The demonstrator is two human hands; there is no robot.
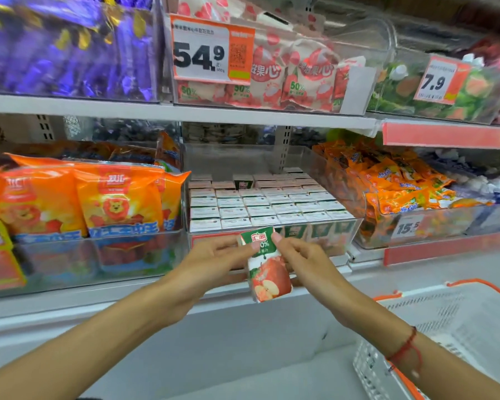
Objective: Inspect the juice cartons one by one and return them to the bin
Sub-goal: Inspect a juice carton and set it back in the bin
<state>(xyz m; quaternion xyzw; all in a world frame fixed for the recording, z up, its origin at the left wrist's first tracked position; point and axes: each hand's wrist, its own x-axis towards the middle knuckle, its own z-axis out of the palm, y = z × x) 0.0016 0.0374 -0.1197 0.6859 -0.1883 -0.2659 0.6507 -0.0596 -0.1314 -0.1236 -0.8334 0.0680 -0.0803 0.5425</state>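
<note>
A small juice carton (pixel 264 265) with a green top and a red apple picture is held upright in front of the shelf, its front facing me. My left hand (pixel 214 259) pinches its upper left edge. My right hand (pixel 302 256) pinches its upper right corner. Behind it, a clear plastic bin (pixel 355 229) on the middle shelf holds several rows of matching cartons (pixel 260 203), seen from their white tops. One carton near the back stands out with a dark face.
Orange snack bags (pixel 113 197) fill the bin to the left, orange packets (pixel 387 180) the bin to the right. An upper shelf carries purple and red packs with price tags. A white basket with orange rim (pixel 451 321) stands at lower right.
</note>
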